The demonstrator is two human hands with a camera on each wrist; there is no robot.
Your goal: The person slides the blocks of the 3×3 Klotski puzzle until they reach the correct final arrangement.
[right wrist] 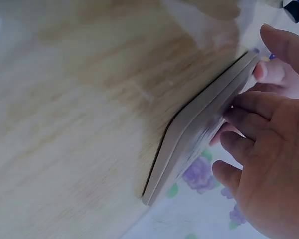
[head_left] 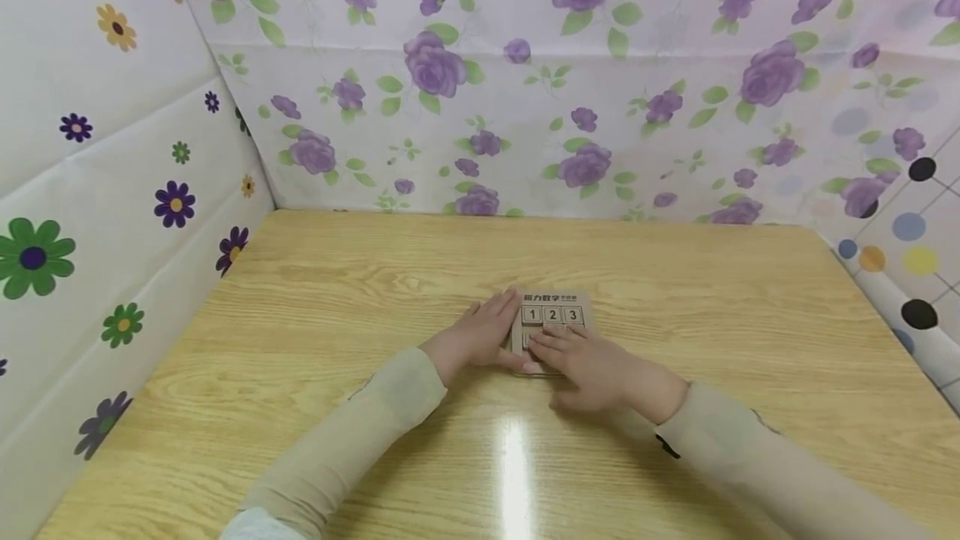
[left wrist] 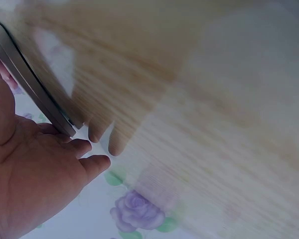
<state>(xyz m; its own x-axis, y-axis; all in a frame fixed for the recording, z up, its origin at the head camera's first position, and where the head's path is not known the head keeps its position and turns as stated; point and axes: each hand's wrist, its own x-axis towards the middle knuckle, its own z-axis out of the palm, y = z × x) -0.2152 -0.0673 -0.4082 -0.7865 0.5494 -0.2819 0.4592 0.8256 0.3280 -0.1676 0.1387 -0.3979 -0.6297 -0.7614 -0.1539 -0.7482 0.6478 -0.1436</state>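
A flat grey-beige number slide puzzle (head_left: 557, 300) lies on the wooden table, with number tiles 1, 2 and 3 (head_left: 573, 315) in its top row. My left hand (head_left: 480, 335) holds the puzzle at its left side, fingers along the edge and thumb over the near left corner. Over the lower tiles lies my right hand (head_left: 596, 365), its fingertips touching the tile face and its thumb held apart. That hand hides most tiles below the top row. In the right wrist view, the puzzle (right wrist: 189, 132) shows edge-on beside the extended fingers.
The wood-grain table (head_left: 360, 273) stretches around the puzzle on all sides. A white cloth with purple roses (head_left: 435, 65) hangs behind it. Flower-patterned cloth (head_left: 135, 173) closes the left side, and a dotted cloth (head_left: 900, 273) the right.
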